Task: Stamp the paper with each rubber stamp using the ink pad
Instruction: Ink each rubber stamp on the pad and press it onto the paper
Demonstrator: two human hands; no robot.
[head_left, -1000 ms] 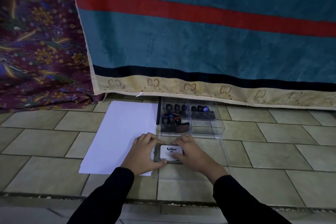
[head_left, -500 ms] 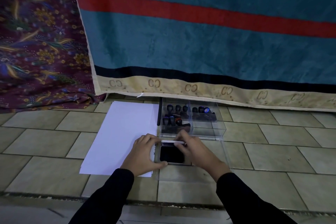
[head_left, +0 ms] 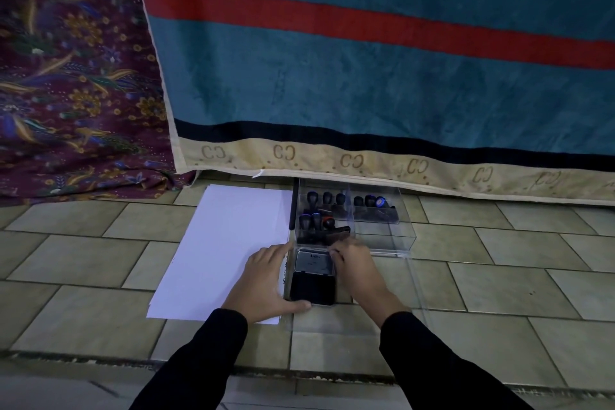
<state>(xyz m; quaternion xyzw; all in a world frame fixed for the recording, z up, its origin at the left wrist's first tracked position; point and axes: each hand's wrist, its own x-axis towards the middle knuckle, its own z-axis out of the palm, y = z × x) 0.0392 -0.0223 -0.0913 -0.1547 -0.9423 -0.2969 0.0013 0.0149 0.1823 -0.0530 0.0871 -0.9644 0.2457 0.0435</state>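
The ink pad lies on the tiled floor with its dark pad showing. Its lid is swung back, almost flat, toward the stamp box. My left hand holds the pad's left side, thumb at the near corner, and rests partly on the white paper. My right hand holds the lid's right edge with its fingertips. Several black-handled rubber stamps stand in a clear plastic box just behind the pad.
The box's clear lid lies flat on the floor to the right of the pad. A teal blanket with a red stripe hangs behind, and patterned maroon cloth is at the left. A floor step edge runs near me.
The ink pad was closed one second ago. My right hand lifted its lid and swung it back, exposing the dark pad. My left hand stayed on the pad's left side.
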